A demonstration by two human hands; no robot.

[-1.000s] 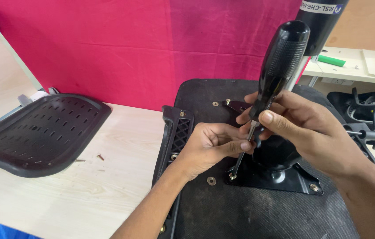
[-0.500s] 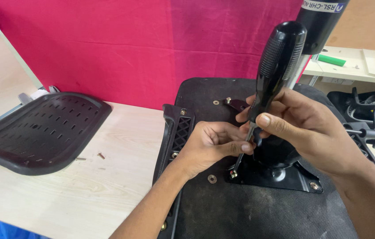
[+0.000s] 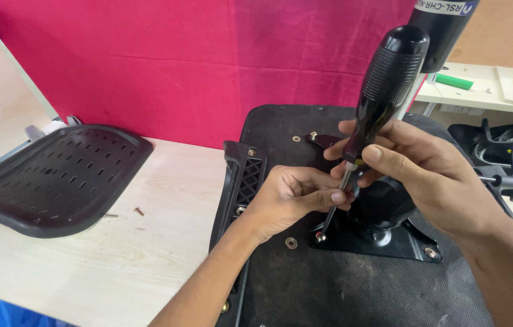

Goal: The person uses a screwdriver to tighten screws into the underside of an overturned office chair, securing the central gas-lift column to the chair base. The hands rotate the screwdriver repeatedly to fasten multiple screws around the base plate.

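Note:
An upturned black chair seat lies on the wooden table, with a black metal mounting plate and a gas cylinder standing up from it. My right hand grips a screwdriver by the base of its black handle. The shaft slants down to a bolt at the plate's near left corner. My left hand pinches the shaft just above the tip, steadying it.
A black perforated chair back lies on the left of the table, with loose screws beside it. A black armrest bracket is fixed to the seat's left edge. A red cloth hangs behind. More black chair parts sit at the right.
The screwdriver handle has tilted slightly, and my right hand has shifted its grip a little around it. My left hand stays on the shaft, the tip on the same bolt.

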